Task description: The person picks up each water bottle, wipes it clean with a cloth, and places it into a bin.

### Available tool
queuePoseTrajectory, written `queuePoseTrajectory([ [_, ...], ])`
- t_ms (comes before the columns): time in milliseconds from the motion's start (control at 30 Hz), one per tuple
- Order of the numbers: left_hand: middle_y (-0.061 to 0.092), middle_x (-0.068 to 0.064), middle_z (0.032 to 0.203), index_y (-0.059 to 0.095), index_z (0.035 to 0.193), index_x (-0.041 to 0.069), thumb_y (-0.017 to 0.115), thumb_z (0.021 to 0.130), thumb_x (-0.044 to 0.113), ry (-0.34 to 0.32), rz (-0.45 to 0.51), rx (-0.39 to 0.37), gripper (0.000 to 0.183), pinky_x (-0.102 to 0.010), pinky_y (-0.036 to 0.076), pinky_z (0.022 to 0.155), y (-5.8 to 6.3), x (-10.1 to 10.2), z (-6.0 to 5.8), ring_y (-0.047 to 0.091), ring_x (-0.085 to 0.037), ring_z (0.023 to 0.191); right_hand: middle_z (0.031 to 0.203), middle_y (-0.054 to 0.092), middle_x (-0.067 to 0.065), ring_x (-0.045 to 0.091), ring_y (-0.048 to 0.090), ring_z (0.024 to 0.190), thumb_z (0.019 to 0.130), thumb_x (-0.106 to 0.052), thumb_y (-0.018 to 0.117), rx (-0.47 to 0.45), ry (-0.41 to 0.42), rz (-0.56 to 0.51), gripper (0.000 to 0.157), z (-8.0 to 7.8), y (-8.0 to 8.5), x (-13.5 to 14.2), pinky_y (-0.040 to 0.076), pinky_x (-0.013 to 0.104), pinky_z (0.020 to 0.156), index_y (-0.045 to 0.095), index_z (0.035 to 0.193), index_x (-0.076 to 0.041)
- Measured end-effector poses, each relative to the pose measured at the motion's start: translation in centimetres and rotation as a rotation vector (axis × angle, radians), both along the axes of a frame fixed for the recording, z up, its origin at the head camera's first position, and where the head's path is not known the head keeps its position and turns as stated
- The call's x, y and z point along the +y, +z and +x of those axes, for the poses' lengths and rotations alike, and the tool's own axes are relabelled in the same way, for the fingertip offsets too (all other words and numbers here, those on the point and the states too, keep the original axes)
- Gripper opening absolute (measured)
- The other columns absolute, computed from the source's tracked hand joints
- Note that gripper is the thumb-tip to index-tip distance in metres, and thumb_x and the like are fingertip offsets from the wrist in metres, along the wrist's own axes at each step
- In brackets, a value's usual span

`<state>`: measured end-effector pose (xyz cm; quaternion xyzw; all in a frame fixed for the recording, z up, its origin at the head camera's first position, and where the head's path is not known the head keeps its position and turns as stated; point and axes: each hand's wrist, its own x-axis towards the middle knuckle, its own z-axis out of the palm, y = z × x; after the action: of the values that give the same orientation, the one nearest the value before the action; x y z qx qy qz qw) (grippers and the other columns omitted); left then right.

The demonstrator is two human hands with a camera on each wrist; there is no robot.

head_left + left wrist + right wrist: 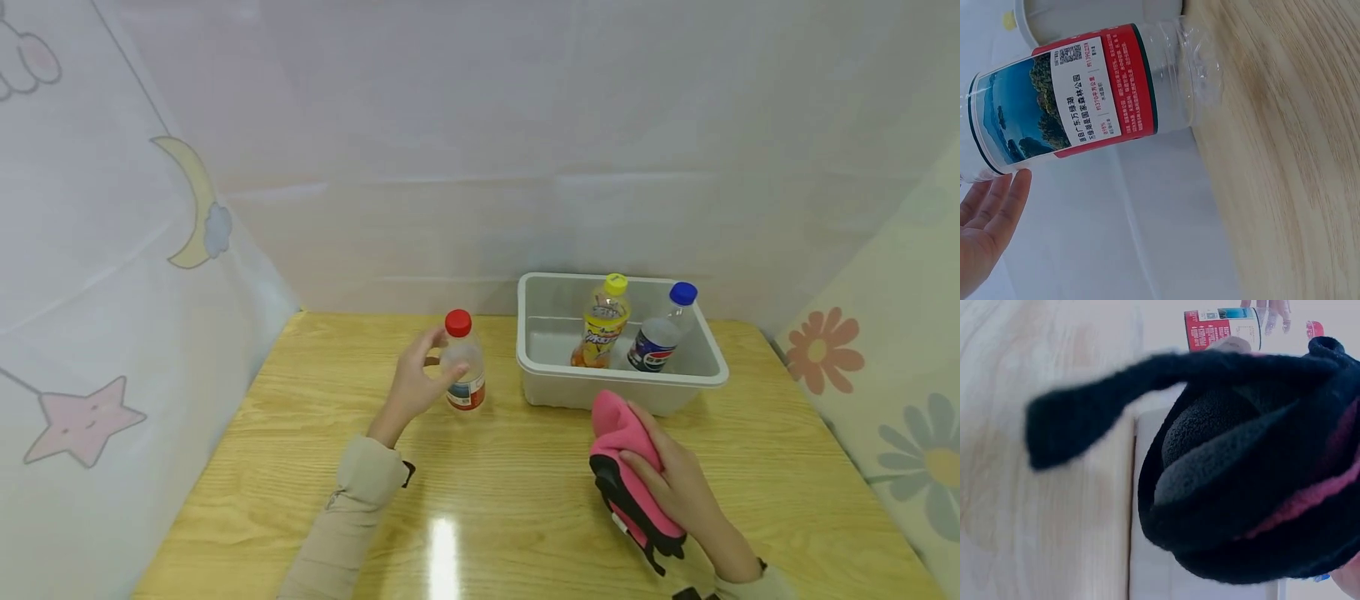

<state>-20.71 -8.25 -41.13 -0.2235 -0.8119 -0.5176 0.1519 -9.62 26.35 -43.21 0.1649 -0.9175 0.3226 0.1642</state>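
Note:
A clear plastic bottle [466, 379] with a red cap and a red-and-blue label stands upright on the wooden table. My left hand [420, 379] is at its left side, thumb across the front near the shoulder. In the left wrist view, fairly straight fingers [1005, 203] come up to the edge of the bottle [1079, 94]; firm contact cannot be made out. My right hand [671, 475] grips a soft pink-and-black fabric item [626, 462] in front of the grey bin. Its dark padded opening and a loose black strap [1079, 419] fill the right wrist view.
A light grey plastic bin [555, 377] stands at the back right of the table [315, 392]. Inside lean a yellow-capped bottle [602, 329] and a blue-capped bottle [660, 337]. Pale printed cloth [420, 167] encloses the back and both sides.

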Motion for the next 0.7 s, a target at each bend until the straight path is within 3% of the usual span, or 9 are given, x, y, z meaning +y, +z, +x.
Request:
queuePoseTrajectory([
  [400,0.057,-0.013,0.108,0.050,0.125,0.000,0.076,0.077,0.014,-0.105,-0.023,-0.003,0.057,-0.037,0.053,0.078,-0.6,1.5,2.6,0.052,-0.025,0.102,0.099,0.063,0.012,0.013,0.053,0.075,0.082,-0.003,0.067,0.075,0.024,-0.040,0.060,-0.6,1.3,-1.2,0.047,0.031,0.059,0.042,0.136,-0.007],
  [700,0.056,-0.012,0.106,0.049,0.125,-0.003,0.075,0.076,0.012,-0.159,-0.060,0.072,0.057,-0.032,0.054,0.074,-0.9,2.5,3.9,0.053,-0.024,0.099,0.098,0.063,0.014,0.015,0.054,0.073,0.083,-0.004,0.066,0.094,0.023,-0.048,0.055,-0.9,1.5,-2.0,0.048,0.031,0.058,0.044,0.133,-0.005],
])
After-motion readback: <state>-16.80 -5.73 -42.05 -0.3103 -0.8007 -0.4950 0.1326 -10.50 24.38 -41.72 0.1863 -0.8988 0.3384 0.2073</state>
